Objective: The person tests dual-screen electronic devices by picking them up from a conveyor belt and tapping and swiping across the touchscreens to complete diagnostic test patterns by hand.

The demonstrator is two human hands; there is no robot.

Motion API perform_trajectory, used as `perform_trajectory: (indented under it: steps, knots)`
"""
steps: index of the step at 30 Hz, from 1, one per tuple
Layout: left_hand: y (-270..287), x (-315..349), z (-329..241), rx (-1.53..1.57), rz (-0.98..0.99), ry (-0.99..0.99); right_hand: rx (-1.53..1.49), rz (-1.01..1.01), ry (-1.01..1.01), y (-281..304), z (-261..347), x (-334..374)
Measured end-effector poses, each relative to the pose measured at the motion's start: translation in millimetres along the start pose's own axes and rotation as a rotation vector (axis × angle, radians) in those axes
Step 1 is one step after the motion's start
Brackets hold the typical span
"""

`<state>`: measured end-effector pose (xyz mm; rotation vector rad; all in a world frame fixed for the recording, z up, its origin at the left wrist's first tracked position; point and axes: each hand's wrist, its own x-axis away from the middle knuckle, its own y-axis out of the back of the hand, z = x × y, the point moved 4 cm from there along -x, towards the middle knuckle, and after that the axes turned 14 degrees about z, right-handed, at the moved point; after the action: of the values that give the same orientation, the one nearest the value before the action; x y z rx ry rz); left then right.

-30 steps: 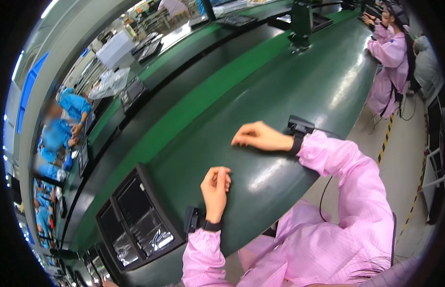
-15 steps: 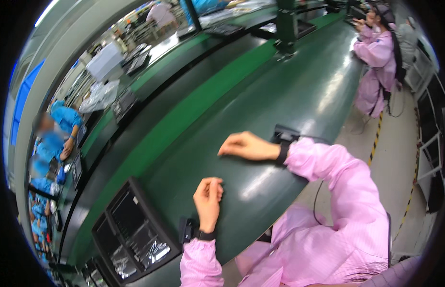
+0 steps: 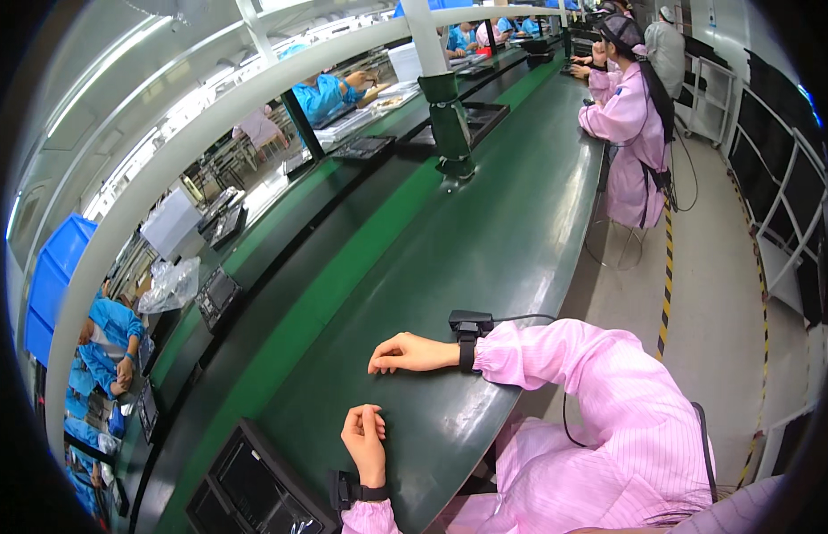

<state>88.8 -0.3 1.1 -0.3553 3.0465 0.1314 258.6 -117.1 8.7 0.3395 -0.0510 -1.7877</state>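
Green bench [image 3: 432, 267] curving right across the floor here, and at its near left corner sits the black tray [image 3: 271, 452], partly cut off by the lower edge, dark panels [image 3: 252, 481] lying inside! Just up and to the right of it, the left hand [image 3: 365, 445]: fingers released, loosely curled, thumb alongside. Farther out comes the right hand [image 3: 416, 353], reaching in sideways, fingers slack and bent, released too; whether either hand touches the surface, I cannot tell. Black devices ride both wrists, a cable [image 3: 523, 316] running off the right one [image 3: 470, 322]. Beyond the hands, a brighter green strip [image 3: 338, 280] sweeps up the bench toward a post [image 3: 450, 129] in green wrapping. Up at the right, a co-worker in pink [image 3: 632, 120] sits along the same edge, striped floor tape [image 3: 669, 276] beside; over on the far left, blue-sleeved workers [image 3: 116, 329] line the opposite side!
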Motion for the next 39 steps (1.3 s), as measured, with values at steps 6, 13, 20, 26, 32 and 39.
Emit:
perform_trajectory:
  steps: [6,13,20,26,32,39]
  knots:
    - [1.4,-0.5,3.5,-0.017,0.020,-0.044,-0.032,-0.074,-0.005,7.2,-10.2,1.1]
    - [4.5,0.6,3.8,-0.026,0.010,-0.070,-0.021,-0.074,-0.009,3.3,-10.5,-1.4]
    - [1.8,0.8,4.1,-0.002,0.025,-0.045,-0.010,-0.084,0.002,1.2,-11.1,1.7]
    - [3.4,3.4,2.0,0.031,0.029,-0.043,0.006,-0.049,-0.040,-2.5,-5.3,-1.0]
    - [2.6,0.2,7.0,0.030,0.092,-0.062,0.074,-0.071,-0.086,32.2,1.7,0.7]
    - [5.0,3.8,2.9,-0.002,0.042,-0.055,0.385,-0.360,-0.123,129.8,9.6,20.1]
